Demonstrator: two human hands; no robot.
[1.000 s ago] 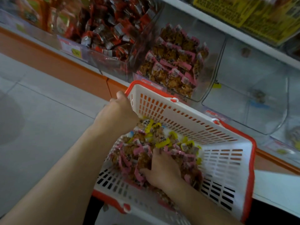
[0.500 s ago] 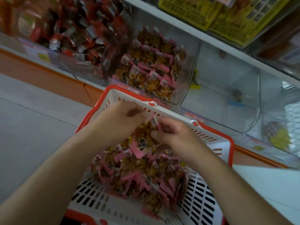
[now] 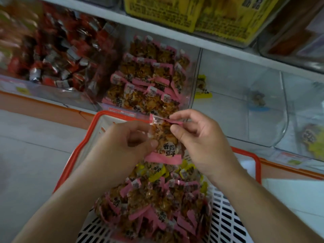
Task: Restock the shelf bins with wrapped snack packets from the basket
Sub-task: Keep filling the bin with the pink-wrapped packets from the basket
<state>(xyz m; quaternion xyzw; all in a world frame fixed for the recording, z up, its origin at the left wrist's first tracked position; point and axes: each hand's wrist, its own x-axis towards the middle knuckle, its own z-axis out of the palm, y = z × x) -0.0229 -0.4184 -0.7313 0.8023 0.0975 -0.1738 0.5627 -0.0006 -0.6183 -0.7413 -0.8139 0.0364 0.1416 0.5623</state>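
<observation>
Shop shelf (image 3: 175,35) up top, lined with clear bins, grey floor to the left. Both hands meet over the basket's far rim: left hand (image 3: 126,146) pinches the left edge of a pink-edged snack packet (image 3: 164,139), right hand (image 3: 198,137) pinches its top pink strip between thumb and forefinger. Below them, the red-rimmed white basket (image 3: 245,216) holds a heap of pink and yellow packets (image 3: 154,199). Just beyond the packet, the pink-packet bin (image 3: 194,85) sits well filled; left of it a bin of red wrappers (image 3: 52,55); right, a near-bare clear bin (image 3: 245,106).

black "香菇豆干" on the held pink-edged packet (image 3: 166,146)
</observation>
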